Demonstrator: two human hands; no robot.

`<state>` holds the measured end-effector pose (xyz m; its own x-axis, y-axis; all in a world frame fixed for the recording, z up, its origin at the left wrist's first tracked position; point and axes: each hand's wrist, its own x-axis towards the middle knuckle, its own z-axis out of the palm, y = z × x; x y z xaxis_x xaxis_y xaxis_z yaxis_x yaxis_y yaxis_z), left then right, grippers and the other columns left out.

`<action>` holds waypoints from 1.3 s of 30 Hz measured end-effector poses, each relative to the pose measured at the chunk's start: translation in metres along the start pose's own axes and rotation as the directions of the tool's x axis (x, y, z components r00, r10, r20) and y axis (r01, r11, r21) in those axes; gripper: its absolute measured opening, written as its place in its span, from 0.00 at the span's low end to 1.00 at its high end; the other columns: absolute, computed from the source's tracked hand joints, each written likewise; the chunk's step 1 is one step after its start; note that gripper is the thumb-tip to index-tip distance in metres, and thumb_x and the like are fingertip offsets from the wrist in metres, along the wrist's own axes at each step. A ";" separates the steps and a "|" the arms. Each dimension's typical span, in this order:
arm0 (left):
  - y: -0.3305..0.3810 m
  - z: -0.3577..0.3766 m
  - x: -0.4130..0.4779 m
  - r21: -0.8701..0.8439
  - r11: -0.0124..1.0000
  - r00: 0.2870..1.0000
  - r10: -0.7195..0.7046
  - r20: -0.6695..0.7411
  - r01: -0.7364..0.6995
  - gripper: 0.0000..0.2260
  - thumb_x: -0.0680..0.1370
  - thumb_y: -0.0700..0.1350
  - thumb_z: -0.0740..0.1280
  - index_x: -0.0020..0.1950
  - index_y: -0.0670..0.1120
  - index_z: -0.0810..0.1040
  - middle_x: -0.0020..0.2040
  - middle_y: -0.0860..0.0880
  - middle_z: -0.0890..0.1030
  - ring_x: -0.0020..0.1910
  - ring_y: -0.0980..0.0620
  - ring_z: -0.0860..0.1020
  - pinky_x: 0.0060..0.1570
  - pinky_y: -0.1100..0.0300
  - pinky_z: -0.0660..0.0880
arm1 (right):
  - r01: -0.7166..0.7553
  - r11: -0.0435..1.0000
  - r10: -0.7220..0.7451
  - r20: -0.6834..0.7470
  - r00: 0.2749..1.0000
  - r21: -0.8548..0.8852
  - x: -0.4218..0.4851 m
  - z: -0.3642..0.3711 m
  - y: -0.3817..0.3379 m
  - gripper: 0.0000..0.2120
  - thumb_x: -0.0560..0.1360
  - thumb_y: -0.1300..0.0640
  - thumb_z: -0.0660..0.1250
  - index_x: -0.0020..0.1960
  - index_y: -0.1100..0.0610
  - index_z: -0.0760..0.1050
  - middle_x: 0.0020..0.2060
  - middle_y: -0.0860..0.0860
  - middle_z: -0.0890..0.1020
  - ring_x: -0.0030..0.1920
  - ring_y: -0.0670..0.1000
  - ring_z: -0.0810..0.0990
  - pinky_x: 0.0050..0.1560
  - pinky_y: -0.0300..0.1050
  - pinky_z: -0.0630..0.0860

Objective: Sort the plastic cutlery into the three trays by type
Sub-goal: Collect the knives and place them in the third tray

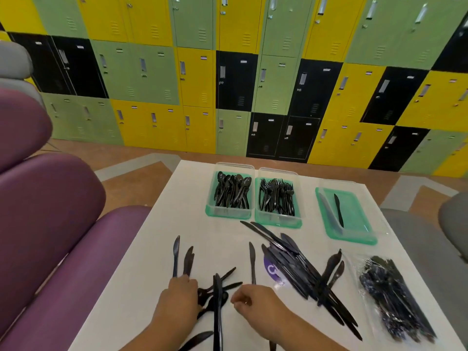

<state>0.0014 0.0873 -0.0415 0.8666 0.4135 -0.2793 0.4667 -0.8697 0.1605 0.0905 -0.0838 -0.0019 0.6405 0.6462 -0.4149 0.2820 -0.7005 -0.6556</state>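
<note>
Three clear trays with green bases stand at the far side of the white table [157, 262]. The left tray [210, 207] holds black spoons, the middle tray [278, 220] black forks, the right tray [354, 214] two knives. A heap of black knives [301, 269] lies in the middle, with loose knives [188, 259] at the left. My left hand [178, 297] rests on a bunch of knives [217, 300] near the front edge, fingers curled over them. My right hand [255, 302] hovers beside that bunch with fingers curled; whether it grips anything is unclear.
A clear plastic bag of black cutlery [390, 297] lies at the table's right. Purple cushioned seats [50, 224] flank the left, a grey seat [430, 249] the right. Coloured lockers [228, 84] line the back wall.
</note>
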 end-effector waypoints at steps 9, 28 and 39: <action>-0.002 0.005 0.004 0.219 0.964 0.987 0.159 -0.025 -0.150 0.12 0.78 0.37 0.57 0.60 0.45 0.73 0.60 0.45 0.74 0.59 0.47 0.72 0.53 0.57 0.69 | -0.034 0.997 0.037 -0.044 0.998 0.062 -0.014 -0.001 0.005 0.05 0.77 0.54 0.62 0.47 0.45 0.76 0.50 0.46 0.80 0.49 0.44 0.77 0.44 0.31 0.71; 0.009 -0.026 0.005 -0.103 0.949 0.945 0.276 -0.177 -0.296 0.17 0.80 0.43 0.61 0.68 0.49 0.73 0.61 0.50 0.77 0.63 0.51 0.72 0.59 0.60 0.69 | 0.031 0.879 -0.077 -0.077 0.994 -0.475 0.019 0.000 -0.003 0.15 0.78 0.64 0.58 0.63 0.57 0.72 0.53 0.56 0.79 0.47 0.54 0.76 0.40 0.42 0.67; 0.010 -0.017 0.005 -0.057 0.994 0.995 0.097 -0.013 -0.098 0.11 0.79 0.39 0.60 0.59 0.47 0.78 0.57 0.48 0.76 0.47 0.51 0.73 0.47 0.63 0.69 | 0.174 0.910 -0.223 -0.089 0.971 -0.376 0.013 0.006 0.011 0.21 0.80 0.63 0.55 0.73 0.54 0.65 0.70 0.51 0.68 0.70 0.50 0.66 0.70 0.39 0.62</action>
<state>0.0133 0.0851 -0.0251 0.9102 0.3306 -0.2496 0.3890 -0.8892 0.2408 0.0973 -0.0813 -0.0186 0.6228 0.7563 -0.2002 0.6367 -0.6387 -0.4320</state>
